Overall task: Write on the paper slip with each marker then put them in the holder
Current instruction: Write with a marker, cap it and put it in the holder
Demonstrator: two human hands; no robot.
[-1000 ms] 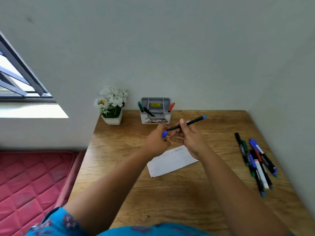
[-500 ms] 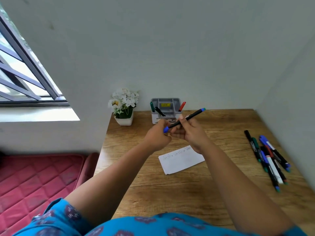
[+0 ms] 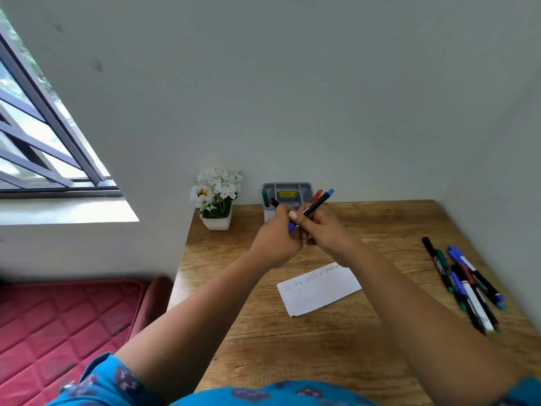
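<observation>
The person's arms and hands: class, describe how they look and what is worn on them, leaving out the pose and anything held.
Both forearms are bare down to the left hand and right hand. No ring, watch or bracelet shows. The only clothing is a bright blue garment with small dark purple patterns: a short left sleeve near the bottom edge, and a bit of the right sleeve at the bottom right corner.

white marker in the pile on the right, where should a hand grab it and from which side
Pinch the white marker across its white barrel, coming straight down from above. It lies flat on the table, pointing away from the person, and appears to rest on top of the other markers packed against it, so only its upper face seems free; a side approach would likely knock neighbours.
</observation>
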